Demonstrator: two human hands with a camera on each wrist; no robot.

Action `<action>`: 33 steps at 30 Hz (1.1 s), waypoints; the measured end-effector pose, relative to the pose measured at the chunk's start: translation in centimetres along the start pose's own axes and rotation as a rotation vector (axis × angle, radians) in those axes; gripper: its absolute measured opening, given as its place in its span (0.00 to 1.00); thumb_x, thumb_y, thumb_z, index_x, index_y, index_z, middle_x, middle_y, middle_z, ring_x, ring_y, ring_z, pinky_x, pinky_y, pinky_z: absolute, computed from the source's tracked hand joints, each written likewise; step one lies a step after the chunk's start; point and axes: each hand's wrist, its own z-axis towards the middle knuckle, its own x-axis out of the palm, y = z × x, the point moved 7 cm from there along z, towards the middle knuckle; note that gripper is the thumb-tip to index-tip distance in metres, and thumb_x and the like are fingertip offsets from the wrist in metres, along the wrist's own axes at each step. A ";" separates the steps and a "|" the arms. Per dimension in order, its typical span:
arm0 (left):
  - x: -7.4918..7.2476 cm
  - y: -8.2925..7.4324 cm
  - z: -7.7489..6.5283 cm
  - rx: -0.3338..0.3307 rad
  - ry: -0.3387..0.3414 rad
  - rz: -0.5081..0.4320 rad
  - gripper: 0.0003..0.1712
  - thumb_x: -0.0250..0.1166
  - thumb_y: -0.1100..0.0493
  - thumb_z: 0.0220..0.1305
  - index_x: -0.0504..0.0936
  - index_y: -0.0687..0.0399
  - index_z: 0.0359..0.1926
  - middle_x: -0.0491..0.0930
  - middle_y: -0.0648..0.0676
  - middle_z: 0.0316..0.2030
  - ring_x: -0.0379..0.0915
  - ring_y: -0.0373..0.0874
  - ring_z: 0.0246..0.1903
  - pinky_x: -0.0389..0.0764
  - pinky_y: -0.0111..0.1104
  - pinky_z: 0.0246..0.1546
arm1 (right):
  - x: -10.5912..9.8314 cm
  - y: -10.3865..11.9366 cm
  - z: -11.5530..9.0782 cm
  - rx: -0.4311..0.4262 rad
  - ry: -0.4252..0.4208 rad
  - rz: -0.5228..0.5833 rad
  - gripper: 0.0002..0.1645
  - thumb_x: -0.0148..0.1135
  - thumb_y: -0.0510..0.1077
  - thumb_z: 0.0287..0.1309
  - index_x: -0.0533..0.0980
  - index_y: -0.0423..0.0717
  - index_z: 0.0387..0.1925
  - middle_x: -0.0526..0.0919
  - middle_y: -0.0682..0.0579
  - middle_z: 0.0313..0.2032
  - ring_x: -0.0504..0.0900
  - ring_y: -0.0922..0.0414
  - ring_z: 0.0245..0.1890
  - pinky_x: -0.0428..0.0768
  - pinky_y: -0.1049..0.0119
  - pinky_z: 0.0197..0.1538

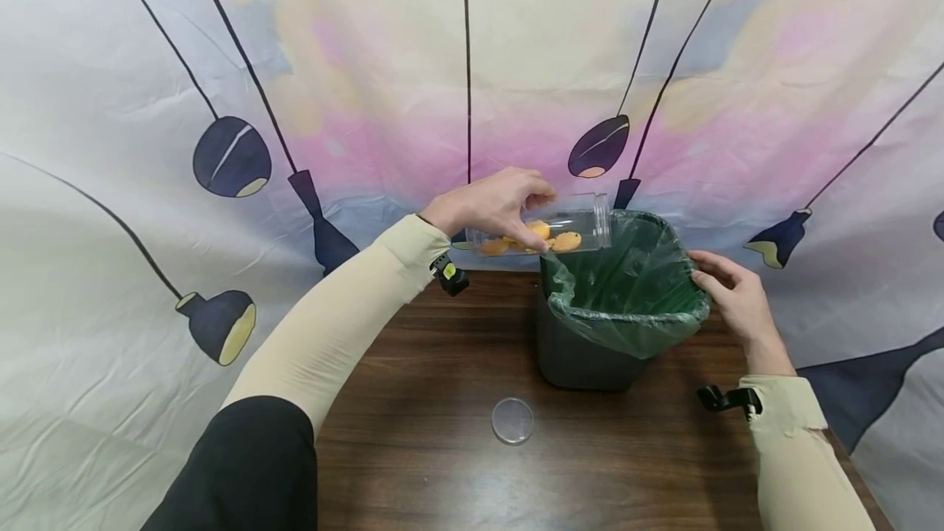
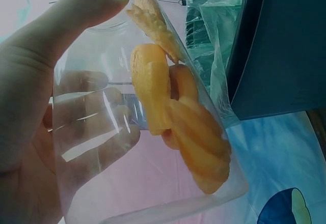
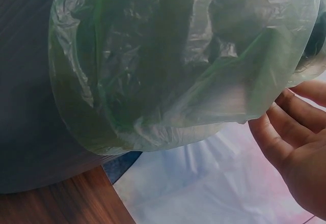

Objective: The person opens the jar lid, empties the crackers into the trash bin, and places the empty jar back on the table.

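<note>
My left hand [image 1: 501, 201] grips a clear plastic jar [image 1: 601, 220] from above. The jar lies nearly on its side, its threaded mouth over the left edge of the bin. Several orange-yellow cookies [image 1: 566, 242] rest inside along its lower wall; ridged, twisted shapes [image 2: 201, 145] show in the left wrist view. A dark grey trash bin [image 1: 583, 351] stands below and to the right, lined with a green trash bag [image 1: 634, 269] folded over its rim. On the bin's right side my right hand [image 1: 737, 301] holds the bag-covered rim, fingertips at the bag in the right wrist view.
A round clear lid [image 1: 512, 421] lies on the dark wooden table [image 1: 413, 433] in front of the bin. Behind the table hangs a pastel cloth [image 1: 383, 105] printed with dark lamps. A camera is strapped to each wrist.
</note>
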 end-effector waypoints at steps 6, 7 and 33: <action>0.3 0.0 0.3 0.003 0.022 0.018 0.29 0.74 0.39 0.47 0.75 0.53 0.39 0.71 0.53 0.34 0.63 0.42 0.34 0.66 0.30 0.35 | 0.0 -0.1 0.0 -0.003 0.002 -0.001 0.23 0.56 0.43 0.68 0.73 0.37 0.61 0.77 0.76 0.45 0.75 0.76 0.46 0.72 0.85 0.42; 0.3 0.0 0.3 0.005 0.024 0.020 0.28 0.74 0.39 0.47 0.75 0.53 0.38 0.70 0.53 0.33 0.62 0.42 0.34 0.66 0.30 0.35 | 0.0 -0.1 0.0 -0.003 0.002 -0.001 0.23 0.56 0.43 0.68 0.73 0.37 0.61 0.77 0.77 0.45 0.75 0.76 0.46 0.72 0.85 0.42; 0.4 -0.7 1.0 -0.024 0.135 0.113 0.29 0.73 0.39 0.47 0.76 0.55 0.38 0.71 0.51 0.32 0.63 0.41 0.32 0.67 0.29 0.30 | 0.2 0.4 0.0 -0.012 0.006 -0.004 0.23 0.55 0.43 0.69 0.73 0.38 0.62 0.76 0.76 0.46 0.74 0.77 0.46 0.72 0.84 0.42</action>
